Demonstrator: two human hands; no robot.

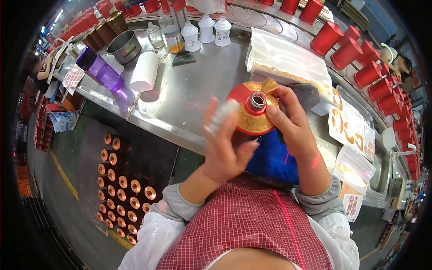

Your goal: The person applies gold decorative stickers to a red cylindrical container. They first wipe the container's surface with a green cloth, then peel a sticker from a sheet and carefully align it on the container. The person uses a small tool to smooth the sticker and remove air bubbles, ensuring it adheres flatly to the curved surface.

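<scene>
- The left hand (223, 146) is raised in front of the chest, its grip spread, fingers blurred and apart; its fingertips sit just beside the bottle without closing on it.
- The right hand (292, 123) has its grip wrapped around the round red-and-gold ceramic bottle (252, 110), thumb pressed on the gold top face, fingers curled behind the far side.
- The bottle is held above the near edge of the shiny steel bench (202, 85), its open metal-rimmed neck facing the camera, with a gold bow at the upper rim.
- A blue cloth (270, 157) lies just under the hands, against the red checked apron.
- Down on the floor at left, rows of gold-capped bottles (119, 189) stand in a dark crate.
- Farther on the bench lie a white cylindrical cup (145, 72) on its side and a purple plastic tumbler (105, 74).
- Beyond, red cylindrical boxes (360, 58) line the far edge at right.
</scene>
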